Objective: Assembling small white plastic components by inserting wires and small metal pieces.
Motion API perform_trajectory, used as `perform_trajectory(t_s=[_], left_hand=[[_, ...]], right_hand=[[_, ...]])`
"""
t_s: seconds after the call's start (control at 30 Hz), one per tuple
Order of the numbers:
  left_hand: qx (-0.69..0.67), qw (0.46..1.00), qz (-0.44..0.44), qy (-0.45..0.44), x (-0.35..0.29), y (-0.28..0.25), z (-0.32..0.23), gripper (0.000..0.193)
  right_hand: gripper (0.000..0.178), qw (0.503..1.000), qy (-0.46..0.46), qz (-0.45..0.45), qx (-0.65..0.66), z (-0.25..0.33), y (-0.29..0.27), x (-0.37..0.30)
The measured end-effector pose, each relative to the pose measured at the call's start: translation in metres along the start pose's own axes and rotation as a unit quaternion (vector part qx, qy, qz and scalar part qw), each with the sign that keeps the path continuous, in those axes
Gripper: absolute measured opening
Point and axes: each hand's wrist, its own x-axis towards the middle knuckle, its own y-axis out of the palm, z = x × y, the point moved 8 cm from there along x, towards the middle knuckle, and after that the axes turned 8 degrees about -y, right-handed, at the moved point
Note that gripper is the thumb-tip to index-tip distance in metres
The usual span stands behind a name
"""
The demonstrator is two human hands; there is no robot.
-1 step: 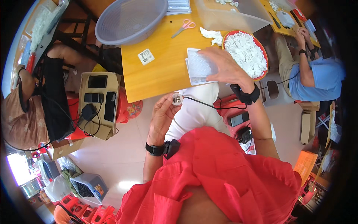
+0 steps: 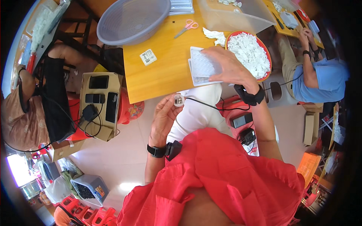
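Note:
My left hand pinches a small round whitish piece with metal-looking parts inside, just off the near edge of the table. Its exact kind is too small to tell. My right hand spans a clear plastic tray, thumb at the near side and fingers at the far side. Under that tray lies a second tray with rounded cells, partly covered. Right beside my right hand stands a red, yellow-rimmed bowl heaped with small white parts.
On the wooden table are a grey-blue basin, pink-handled scissors, a printed label card, crumpled white tissue and a translucent bin. A black cable crosses my lap. Other people sit left and right.

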Motion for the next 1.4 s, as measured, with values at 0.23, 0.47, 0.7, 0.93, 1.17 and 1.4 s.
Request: perform_trajectory(t_s=[0.23,0.47,0.7,0.93,1.17,1.4], left_hand=[[-0.018,1.000,-0.010,0.001,-0.006,-0.011,-0.002,0.021],[-0.042,0.999,-0.013,0.007,-0.014,-0.012,-0.001,0.019],[-0.039,0.999,-0.024,0.007,-0.009,-0.013,0.001,0.018],[-0.022,1.000,-0.021,-0.004,-0.004,-0.006,0.005,0.018],[0.004,0.999,-0.013,-0.033,-0.002,-0.003,0.012,0.025],[0.016,0.999,-0.023,-0.035,0.001,-0.007,0.008,0.026]], right_hand=[[0.072,0.997,-0.055,0.019,-0.052,0.021,-0.026,0.020],[0.069,0.969,-0.084,-0.174,-0.154,0.034,-0.035,0.066],[0.039,0.984,0.036,-0.167,-0.054,-0.027,-0.089,0.002],[0.020,0.958,0.221,-0.172,-0.051,-0.105,-0.079,-0.095],[0.010,0.947,0.235,-0.217,-0.037,-0.128,-0.051,-0.107],[0.013,0.946,0.222,-0.236,0.023,-0.130,-0.052,-0.120]])
